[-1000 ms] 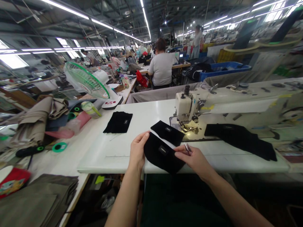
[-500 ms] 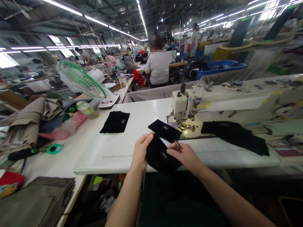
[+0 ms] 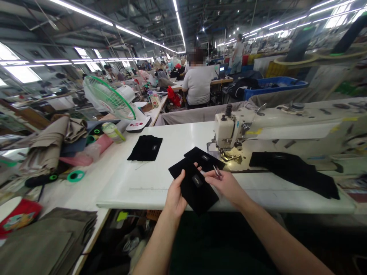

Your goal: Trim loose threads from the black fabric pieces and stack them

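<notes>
A black fabric piece (image 3: 202,196) with a small lettered label (image 3: 197,180) is gripped in my left hand (image 3: 177,196), thumb on top and fingers underneath. It is held tilted above the front edge of the sewing table. My right hand (image 3: 226,187) is closed around small metal thread snips (image 3: 218,172), their points sticking up past the fingers. Its thumb and forefinger meet at the fabric's right edge, beside the label; whether they pinch a thread cannot be seen. Just behind lies another labelled black piece (image 3: 197,154), close to the sewing machine's presser foot (image 3: 230,156).
The sewing machine (image 3: 229,130) stands at right, with black fabric (image 3: 295,172) along its bed. A stack of black pieces (image 3: 146,148) lies left on the white table (image 3: 137,198). Further left are a green fan (image 3: 111,97), a tape roll (image 3: 75,176) and folded cloth (image 3: 54,236).
The fabric in my left hand has been turned and lifted, so its labelled face now shows flatter. My right hand stays near its edge with the snips. The camera view has shifted slightly left.
</notes>
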Demonstrator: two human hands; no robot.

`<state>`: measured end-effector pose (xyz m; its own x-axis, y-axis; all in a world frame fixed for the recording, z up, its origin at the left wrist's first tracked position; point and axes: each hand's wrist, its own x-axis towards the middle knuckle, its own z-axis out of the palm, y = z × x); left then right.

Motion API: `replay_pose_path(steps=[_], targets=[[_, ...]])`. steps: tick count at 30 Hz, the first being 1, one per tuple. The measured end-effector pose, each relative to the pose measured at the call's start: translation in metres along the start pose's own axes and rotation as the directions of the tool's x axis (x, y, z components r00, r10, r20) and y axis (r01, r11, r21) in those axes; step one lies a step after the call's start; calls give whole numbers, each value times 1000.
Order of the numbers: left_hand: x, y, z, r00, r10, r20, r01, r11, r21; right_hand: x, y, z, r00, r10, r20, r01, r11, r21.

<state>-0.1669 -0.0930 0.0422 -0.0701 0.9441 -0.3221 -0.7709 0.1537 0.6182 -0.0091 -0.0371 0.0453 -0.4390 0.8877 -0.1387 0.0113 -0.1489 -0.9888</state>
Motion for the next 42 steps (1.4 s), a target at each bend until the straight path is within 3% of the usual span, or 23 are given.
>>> replay_pose_path(steps=[9,22,33,36,38,40,42], targets=[[3,12,-7,999,-12,-31,11,1000,-29,-1,6,-4,995,95,14,-95,995,-17],[6,14,-11,999,18,-37,-22,994,-104,0,10,-5,997,71,6,-70,990,-125],[8,21,-11,997,40,-66,-48,991,-123,-1,20,-13,987,131,88,-120,985,-122],[6,13,-13,996,62,-65,-65,997,-38,0,21,-13,993,107,54,-100,987,-125],[5,9,-16,984,139,-116,-128,987,97,-1,21,-15,996,90,15,-87,984,-157],[7,12,-21,944,280,-177,-211,921,328,-3,22,-19,996,84,-5,-83,975,-204],[15,28,-26,890,414,-194,-241,785,571,-5,25,-25,997,69,-29,-74,968,-238]])
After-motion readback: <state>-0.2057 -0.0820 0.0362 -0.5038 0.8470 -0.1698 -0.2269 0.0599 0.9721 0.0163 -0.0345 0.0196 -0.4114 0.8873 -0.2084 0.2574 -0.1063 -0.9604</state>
